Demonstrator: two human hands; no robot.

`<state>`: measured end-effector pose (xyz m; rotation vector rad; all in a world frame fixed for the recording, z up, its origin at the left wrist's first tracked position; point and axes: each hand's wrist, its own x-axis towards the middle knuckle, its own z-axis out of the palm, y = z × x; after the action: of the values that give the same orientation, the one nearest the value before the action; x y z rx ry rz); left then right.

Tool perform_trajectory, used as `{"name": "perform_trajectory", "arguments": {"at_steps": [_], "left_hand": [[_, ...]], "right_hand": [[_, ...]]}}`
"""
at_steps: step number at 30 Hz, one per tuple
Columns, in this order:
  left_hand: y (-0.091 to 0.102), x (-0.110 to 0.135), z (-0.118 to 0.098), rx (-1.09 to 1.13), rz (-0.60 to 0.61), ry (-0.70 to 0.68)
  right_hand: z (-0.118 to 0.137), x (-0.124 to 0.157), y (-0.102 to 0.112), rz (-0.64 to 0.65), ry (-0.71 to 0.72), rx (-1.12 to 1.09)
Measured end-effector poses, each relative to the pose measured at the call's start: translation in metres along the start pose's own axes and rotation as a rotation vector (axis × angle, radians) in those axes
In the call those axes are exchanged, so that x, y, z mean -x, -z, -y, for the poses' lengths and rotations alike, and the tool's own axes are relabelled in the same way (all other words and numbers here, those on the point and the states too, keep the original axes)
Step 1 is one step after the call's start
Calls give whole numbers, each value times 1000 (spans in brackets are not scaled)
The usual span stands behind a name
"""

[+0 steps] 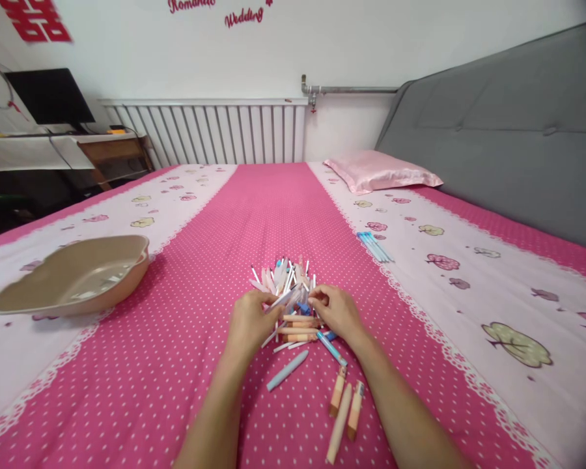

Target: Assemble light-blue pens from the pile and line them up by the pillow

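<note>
A heap of pens and thin white refills (293, 277) lies on the pink dotted bedspread in front of me. My left hand (254, 318) is at the heap's left side, its fingers closed on a pale pen (284, 298) that slants up to the right. On the other side, my right hand (339, 312) curls thumb and fingers together at the heap's edge; what they pinch, if anything, is too small to make out. Peach-coloured pens (300, 331) lie crosswise between the hands. Nearer me are a grey-blue pen (287, 370), a blue pen (331, 348) and several peach and cream pens (340, 423).
A beige plastic basin (73, 270) stands on the bed at left. Several light-blue pens (374, 246) lie side by side to the right. Farther back are a pink pillow (381, 170), a grey headboard (498, 124), a white radiator (209, 133) and a desk with a monitor (51, 96).
</note>
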<state>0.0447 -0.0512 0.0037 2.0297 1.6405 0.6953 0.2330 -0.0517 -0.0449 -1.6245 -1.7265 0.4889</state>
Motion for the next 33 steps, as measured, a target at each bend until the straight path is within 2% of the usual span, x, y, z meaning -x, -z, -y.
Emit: {"name": "perform_trajectory", "arguments": {"at_steps": [4, 11, 23, 28, 30, 33], "left_hand": [[-2, 1, 0, -133, -75, 68], [-6, 1, -1, -78, -100, 68], [-12, -1, 2, -86, -23, -5], [-12, -1, 2, -110, 5, -107], [-12, -1, 2, -107, 0, -152], [-12, 0, 2, -74, -4, -229]], "right_hand": [[1, 0, 0, 3, -23, -3], [2, 0, 0, -3, -36, -37], [0, 0, -2, -3, -47, -49], [6, -1, 1, -157, 70, -174], [13, 0, 3, -126, 130, -288], [24, 3, 4, -1, 216, -357]]}}
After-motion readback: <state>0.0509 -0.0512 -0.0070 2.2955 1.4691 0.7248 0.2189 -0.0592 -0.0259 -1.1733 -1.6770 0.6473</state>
